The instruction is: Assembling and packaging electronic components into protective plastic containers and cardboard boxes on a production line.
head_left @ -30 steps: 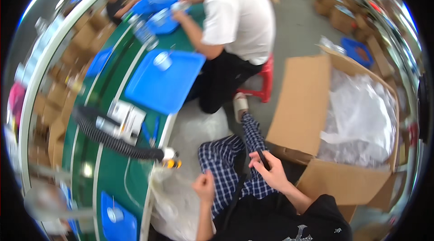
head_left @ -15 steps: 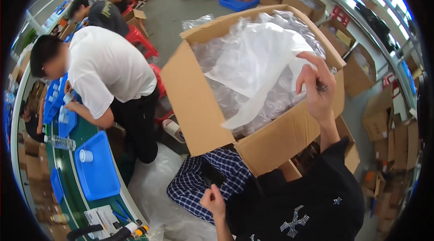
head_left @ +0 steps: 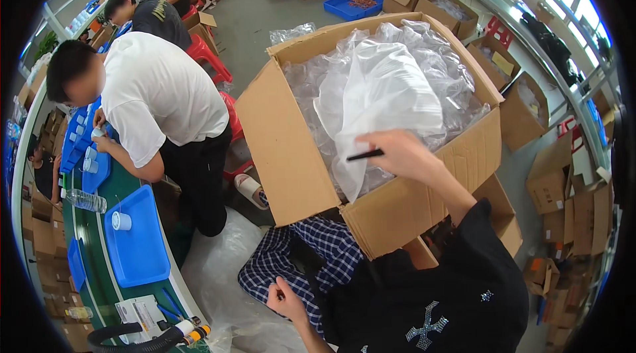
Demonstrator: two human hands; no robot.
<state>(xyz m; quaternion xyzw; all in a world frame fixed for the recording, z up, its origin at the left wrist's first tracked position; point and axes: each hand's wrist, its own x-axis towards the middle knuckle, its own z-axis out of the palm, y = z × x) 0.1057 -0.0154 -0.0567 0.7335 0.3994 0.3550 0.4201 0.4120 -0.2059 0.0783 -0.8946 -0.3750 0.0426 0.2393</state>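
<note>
My right hand [head_left: 404, 155] is closed over the near edge of a large cardboard box [head_left: 424, 187]. Out of its fingers sticks a slim black object [head_left: 366, 154]; its kind is not clear. Under and beside these fingers lies a thin white plastic bag [head_left: 397, 88], on top of several clear plastic pieces [head_left: 447, 81] that fill the box. Whether the fingers also touch the bag I cannot tell. Low by my lap, my left hand [head_left: 288, 301] is curled, with a small dark spot between its fingers. Blue checked cloth [head_left: 338, 247] covers my legs.
A blue tray [head_left: 139, 253] with a white cup [head_left: 121, 221] sits on the green bench at left. Nearby lie a water bottle [head_left: 86, 200] and a black hose [head_left: 139, 340]. A co-worker in a white shirt [head_left: 162, 84] bends over the bench. Cardboard boxes [head_left: 553, 174] line the right.
My right hand has moved left and down across the box, and the slim black object now shows in it. The white bag lies flatter. My left hand has shifted slightly left and down.
</note>
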